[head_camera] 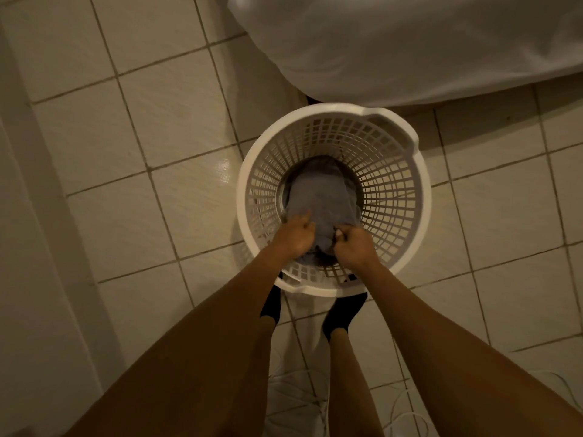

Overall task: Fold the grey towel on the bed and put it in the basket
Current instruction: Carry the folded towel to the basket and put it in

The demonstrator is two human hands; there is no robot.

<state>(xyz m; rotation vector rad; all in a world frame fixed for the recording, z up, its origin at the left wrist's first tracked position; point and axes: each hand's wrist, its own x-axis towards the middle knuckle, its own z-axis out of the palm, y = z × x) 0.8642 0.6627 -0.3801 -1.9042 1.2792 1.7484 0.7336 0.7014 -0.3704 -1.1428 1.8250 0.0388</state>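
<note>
The grey towel [321, 197] lies folded inside the round white lattice basket [394, 190], which stands on the tiled floor just in front of the bed. Both my arms reach down into the basket. My left hand [296, 236] grips the towel's near left edge. My right hand [353, 246] pinches its near right edge. The towel's near end bunches between the two hands, and its far end rests low in the basket.
The bed [410, 42] with its white sheet fills the upper right, its corner overhanging the basket's far rim. My feet in black socks [342, 313] stand at the basket's near side. White cables [407, 414] lie on the floor at the bottom. A pale wall edge [31, 247] runs down the left.
</note>
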